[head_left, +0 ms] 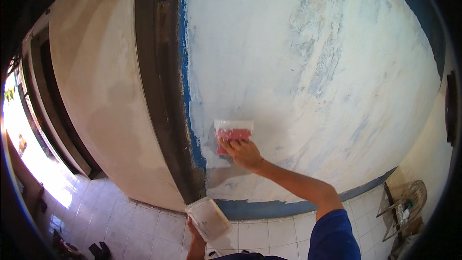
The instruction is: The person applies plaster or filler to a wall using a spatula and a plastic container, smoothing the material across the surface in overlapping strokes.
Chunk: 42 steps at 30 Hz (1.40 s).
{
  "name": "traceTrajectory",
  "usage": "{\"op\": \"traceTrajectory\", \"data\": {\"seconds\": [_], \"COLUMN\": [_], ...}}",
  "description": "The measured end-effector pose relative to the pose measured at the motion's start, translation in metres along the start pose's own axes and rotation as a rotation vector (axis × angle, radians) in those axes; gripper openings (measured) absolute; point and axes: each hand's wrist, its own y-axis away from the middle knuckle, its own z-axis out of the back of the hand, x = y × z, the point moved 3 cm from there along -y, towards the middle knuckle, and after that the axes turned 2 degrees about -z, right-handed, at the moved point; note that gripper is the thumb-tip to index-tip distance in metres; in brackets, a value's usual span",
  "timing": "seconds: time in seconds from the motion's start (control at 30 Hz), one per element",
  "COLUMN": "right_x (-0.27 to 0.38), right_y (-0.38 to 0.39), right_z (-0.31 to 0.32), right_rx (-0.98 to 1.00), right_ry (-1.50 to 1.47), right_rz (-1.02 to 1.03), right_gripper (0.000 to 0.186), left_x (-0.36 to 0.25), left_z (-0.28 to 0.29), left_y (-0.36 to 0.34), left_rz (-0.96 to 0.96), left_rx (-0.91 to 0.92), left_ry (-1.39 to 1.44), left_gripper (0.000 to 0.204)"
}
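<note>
My right hand (pixel 244 154) is closed round a putty knife (pixel 234 134) with a red body and a wide pale blade edge. Its blade lies against the wall (pixel 240 67), which is coated with white putty over patchy blue-grey. Lower down, my left hand (pixel 194 231) grips a shallow rectangular plastic tub (pixel 210 219) by its left side, the fingers partly hidden beneath it. Whitish smears show in the tub, which is held tilted close to the foot of the wall.
A dark wooden door frame (pixel 166 77) edges the wall on the left, beside a beige panel (pixel 96 67). Blue paint (pixel 269 208) runs along the wall's base. At the right stands a round-backed chair (pixel 411 202) with things on it. Dark shoes (pixel 100 250) lie on the tiled floor (pixel 154 221).
</note>
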Motion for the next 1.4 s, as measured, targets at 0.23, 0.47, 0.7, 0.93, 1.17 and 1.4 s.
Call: {"op": "traceTrajectory", "data": {"seconds": [0.23, 0.47, 0.7, 0.93, 1.17, 1.4], "right_x": [0.074, 0.054, 0.075, 0.043, -0.193, -0.259], "right_y": [0.111, 0.081, 0.160, 0.092, -0.156, -0.302], "right_z": [-0.068, -0.043, -0.133, -0.021, 0.235, 0.348], "right_rx": [0.047, -0.145, -0.043, 0.010, -0.533, -0.586], "right_ry": [-0.113, -0.009, 0.147, -0.339, -0.041, 0.275], "right_rz": [-0.046, -0.109, -0.049, -0.381, -0.369, -0.325], "right_gripper": [0.055, 0.060, 0.060, 0.062, 0.042, 0.036], "left_x": [-0.016, -0.023, -0.043, -0.043, -0.030, -0.022], "left_z": [0.017, 0.047, 0.035, 0.061, 0.016, -0.006], "left_y": [0.024, 0.023, 0.014, -0.005, -0.021, -0.025], "left_rz": [0.068, 0.099, 0.140, 0.085, 0.012, -0.036], "left_rx": [-0.063, -0.137, -0.050, -0.105, 0.004, 0.035], "left_ry": [-0.091, -0.027, -0.060, -0.110, -0.047, 0.021], "left_gripper": [0.085, 0.084, 0.081, 0.083, 0.084, 0.085]}}
